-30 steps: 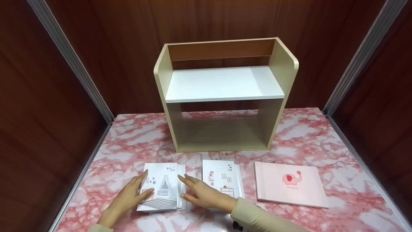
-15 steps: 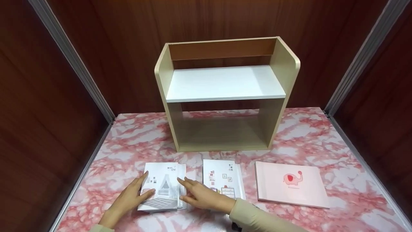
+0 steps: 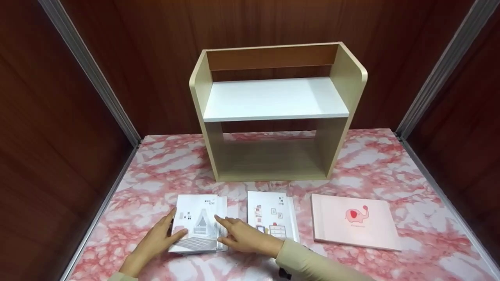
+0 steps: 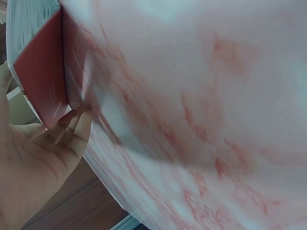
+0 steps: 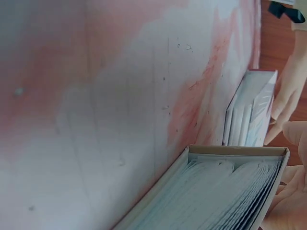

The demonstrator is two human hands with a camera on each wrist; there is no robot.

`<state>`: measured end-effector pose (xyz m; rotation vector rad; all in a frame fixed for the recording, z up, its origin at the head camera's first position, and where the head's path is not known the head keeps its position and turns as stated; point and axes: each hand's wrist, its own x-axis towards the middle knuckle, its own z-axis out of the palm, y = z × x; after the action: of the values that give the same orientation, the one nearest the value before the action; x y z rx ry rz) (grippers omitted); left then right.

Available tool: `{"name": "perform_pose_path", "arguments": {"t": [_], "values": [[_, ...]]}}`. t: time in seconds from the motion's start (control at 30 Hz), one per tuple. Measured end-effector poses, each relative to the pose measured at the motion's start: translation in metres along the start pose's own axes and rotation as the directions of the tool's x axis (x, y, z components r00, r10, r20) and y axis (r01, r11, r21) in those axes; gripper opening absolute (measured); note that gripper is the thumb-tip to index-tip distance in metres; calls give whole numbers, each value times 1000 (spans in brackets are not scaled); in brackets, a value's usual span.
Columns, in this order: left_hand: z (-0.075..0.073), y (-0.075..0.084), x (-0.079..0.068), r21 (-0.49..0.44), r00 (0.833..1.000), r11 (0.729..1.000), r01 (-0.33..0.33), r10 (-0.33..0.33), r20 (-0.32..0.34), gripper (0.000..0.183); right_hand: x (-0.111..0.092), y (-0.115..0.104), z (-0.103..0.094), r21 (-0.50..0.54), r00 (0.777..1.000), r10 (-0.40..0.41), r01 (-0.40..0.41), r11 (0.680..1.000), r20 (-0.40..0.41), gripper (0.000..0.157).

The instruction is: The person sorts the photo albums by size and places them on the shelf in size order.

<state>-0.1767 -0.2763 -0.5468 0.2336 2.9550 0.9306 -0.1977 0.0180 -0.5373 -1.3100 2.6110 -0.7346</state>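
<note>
A white book with a grey house-like drawing tops a stack at the front left. My left hand grips its left side, with the thumb over the cover. From the left wrist view, the curled fingers of that hand reach the edge of a red face under the pages. My right hand reaches across from the right, its index fingertip on the cover near the right edge and its thumb low beside the stack. Beneath that forearm lies a second stack, topped by a white book with furniture drawings.
A pink book with an elephant lies at the front right. Behind the books stands a wooden shelf unit with a white middle board. Dark wood panels surround the pink marbled table.
My left fingers have curled further in at the book's left edge. The right hand has slid slightly nearer me, index finger now more pointed onto the cover. The head view has shifted a little.
</note>
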Motion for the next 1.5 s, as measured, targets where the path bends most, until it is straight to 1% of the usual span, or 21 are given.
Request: {"name": "perform_pose_path", "arguments": {"t": [0.1, 0.33, 0.47, 0.57, 0.73, 0.83, 0.97, 1.07, 1.13, 1.2, 1.33, 1.5], "values": [[0, -1, 0, -17, 1000, 1000, -1, 2, 12, 89, 1, 0, 0, 16, 999, 18, -19, 1000, 42, 64], [3, -2, 1, -20, 999, 999, -35, 35, -32, 88, 2, -2, -1, -32, 1000, 5, -5, 999, 28, 61], [5, -1, 0, -11, 998, 999, -30, 30, -48, 86, 3, -3, 0, -44, 999, -11, 13, 999, 35, 62], [5, 0, -1, -2, 999, 1000, -18, 18, -51, 85, 4, -4, 2, -62, 999, -32, 33, 998, 25, 62], [6, 2, -1, -19, 998, 999, -42, 41, -51, 83, 3, -5, 6, -110, 999, -43, 41, 993, -20, 59], [6, 3, -2, -45, 998, 998, -48, 45, -51, 82, 2, -6, 7, -107, 998, -43, 39, 993, -37, 58], [7, 3, -3, -72, 999, 997, -31, 28, -46, 82, 3, -8, 7, -63, 1000, -17, 16, 998, -7, 59], [8, 4, -2, -92, 999, 995, -27, 23, -40, 82, 4, -11, 7, -16, 999, 32, -31, 999, 32, 61], [8, 4, -2, -102, 999, 994, -33, 29, -41, 82, 5, -12, 7, 9, 997, 61, -61, 998, 43, 62], [9, 4, -2, -111, 998, 993, -47, 42, -46, 82, 6, -13, 8, 29, 996, 78, -79, 996, 39, 63], [10, 5, -2, -126, 997, 990, -67, 61, -51, 81, 7, -13, 10, 69, 996, 89, -89, 994, 9, 63], [11, 6, -2, -155, 997, 986, -61, 55, -46, 81, 7, -14, 12, 149, 994, 111, -107, 983, -16, 63]]}}
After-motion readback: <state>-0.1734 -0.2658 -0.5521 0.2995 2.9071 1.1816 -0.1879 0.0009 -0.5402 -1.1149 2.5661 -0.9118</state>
